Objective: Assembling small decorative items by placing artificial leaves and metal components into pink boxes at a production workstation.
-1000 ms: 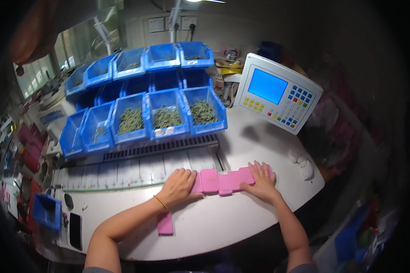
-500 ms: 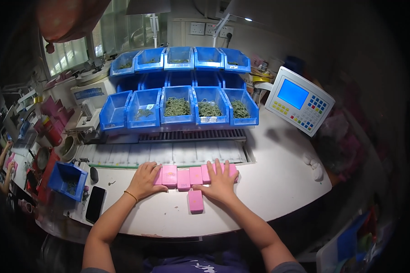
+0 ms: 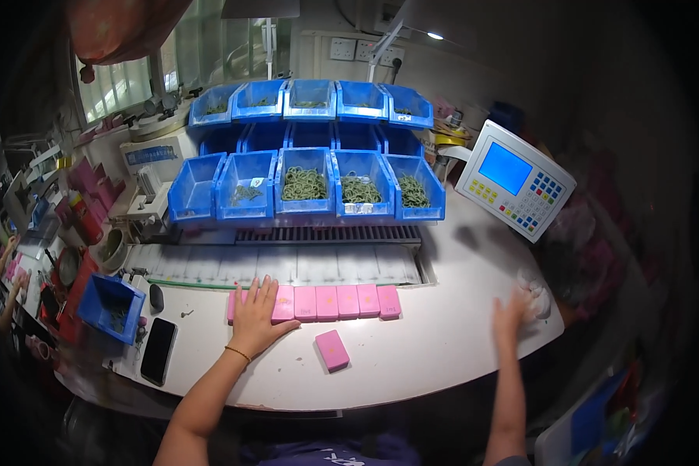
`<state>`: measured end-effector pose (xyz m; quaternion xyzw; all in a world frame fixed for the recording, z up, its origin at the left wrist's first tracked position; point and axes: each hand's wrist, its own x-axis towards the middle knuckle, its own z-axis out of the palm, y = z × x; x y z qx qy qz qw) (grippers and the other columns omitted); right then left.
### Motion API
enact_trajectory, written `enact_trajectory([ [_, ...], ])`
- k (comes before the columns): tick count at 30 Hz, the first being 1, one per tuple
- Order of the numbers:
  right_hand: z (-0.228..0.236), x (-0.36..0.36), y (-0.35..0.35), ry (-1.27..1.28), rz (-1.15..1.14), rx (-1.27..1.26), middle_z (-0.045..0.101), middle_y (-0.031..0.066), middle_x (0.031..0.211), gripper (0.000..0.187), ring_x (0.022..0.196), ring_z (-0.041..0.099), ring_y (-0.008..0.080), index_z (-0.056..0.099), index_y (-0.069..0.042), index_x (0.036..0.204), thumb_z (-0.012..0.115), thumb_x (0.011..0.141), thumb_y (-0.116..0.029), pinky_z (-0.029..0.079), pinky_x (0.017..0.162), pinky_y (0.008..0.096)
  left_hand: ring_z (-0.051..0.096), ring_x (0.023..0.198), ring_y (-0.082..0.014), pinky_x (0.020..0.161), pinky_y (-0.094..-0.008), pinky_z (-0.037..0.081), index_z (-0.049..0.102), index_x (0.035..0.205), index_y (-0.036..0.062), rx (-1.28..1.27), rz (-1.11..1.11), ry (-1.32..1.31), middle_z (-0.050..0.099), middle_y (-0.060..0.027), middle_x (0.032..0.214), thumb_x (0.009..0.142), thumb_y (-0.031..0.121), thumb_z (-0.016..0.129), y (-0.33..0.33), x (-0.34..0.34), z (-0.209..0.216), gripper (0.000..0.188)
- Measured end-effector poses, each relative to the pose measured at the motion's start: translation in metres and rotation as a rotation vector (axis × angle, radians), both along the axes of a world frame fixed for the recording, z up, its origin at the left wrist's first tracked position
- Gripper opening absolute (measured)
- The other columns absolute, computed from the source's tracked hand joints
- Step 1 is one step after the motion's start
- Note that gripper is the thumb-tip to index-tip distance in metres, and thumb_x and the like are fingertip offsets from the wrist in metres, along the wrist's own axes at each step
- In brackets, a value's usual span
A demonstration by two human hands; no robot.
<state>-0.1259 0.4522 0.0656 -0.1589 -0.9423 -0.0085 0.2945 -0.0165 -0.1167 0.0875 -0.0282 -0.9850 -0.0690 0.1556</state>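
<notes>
The table (image 3: 419,349) spreads beneath both hands. Over its back, blue bins (image 3: 302,208) stand in tiers, mouths toward the person, presumably for easy reach. The panel (image 3: 515,180) angles inward, seemingly for reading. The pink row (image 3: 327,303) lies side by side near the middle; the left hand (image 3: 255,320) lies spread over its left end, perhaps steadying it. Well apart, the blurred right hand (image 3: 509,317) meets the white bundle (image 3: 537,295); whether it grips, I cannot tell. A loose block (image 3: 333,351) sits askew, nearer the person.

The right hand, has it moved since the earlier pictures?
Yes: the right hand moved rightward across the white table, from the pink boxes toward the white bundle.
</notes>
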Motion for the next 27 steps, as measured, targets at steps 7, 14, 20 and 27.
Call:
enact_trajectory([
  [7, 0.012, 0.007, 0.144, -0.155, -0.068, -0.442, 0.05, 0.0208, 0.141, 0.069, 0.129, 0.048, 0.0407, 0.032, -0.016, 0.149, 0.063, 0.09, -0.034, 0.04, 0.106, 0.0463, 0.028, 0.145, -0.0337, 0.118, -0.055, 0.013, 0.034, 0.149, 0.0019, 0.051, -0.032, -0.026, 0.036, -0.0192, 0.153, 0.079, 0.07, 0.062, -0.008, 0.008, 0.003, 0.101],
  [14, -0.002, 0.021, 0.111, -0.103, -0.245, -0.23, 0.063, 0.0239, 0.113, 0.061, 0.098, 0.064, 0.0429, 0.043, -0.02, 0.14, 0.067, 0.087, -0.039, 0.051, 0.083, 0.0523, 0.048, 0.126, -0.0346, 0.107, -0.049, 0.035, 0.061, 0.119, 0.0014, 0.187, -0.094, 0.166, 0.054, -0.0186, 0.132, 0.084, 0.029, 0.072, 0.025, 0.073, 0.02, 0.046],
  [20, -0.02, 0.071, 0.024, 0.046, -0.043, -0.233, 0.063, 0.0239, 0.108, 0.058, 0.102, 0.06, 0.0427, 0.048, -0.009, 0.134, 0.071, 0.084, -0.028, 0.049, 0.086, 0.0509, 0.061, 0.061, -0.025, 0.057, -0.0347, 0.05, 0.068, 0.084, 0.005, 0.535, -0.511, 0.186, 0.063, -0.0055, 0.074, 0.075, 0.004, 0.076, 0.078, 0.17, 0.008, 0.012],
  [27, 0.007, 0.124, -0.076, -0.028, 0.142, -0.208, 0.051, 0.0238, 0.136, 0.064, 0.129, 0.044, 0.0418, 0.044, -0.006, 0.141, 0.07, 0.086, -0.024, 0.031, 0.111, 0.0532, 0.059, 0.079, -0.022, 0.067, -0.0333, 0.046, 0.07, 0.1, 0.0072, 0.276, -0.387, -0.048, 0.063, -0.0056, 0.091, 0.079, 0.014, 0.075, 0.083, 0.205, -0.031, 0.022],
])
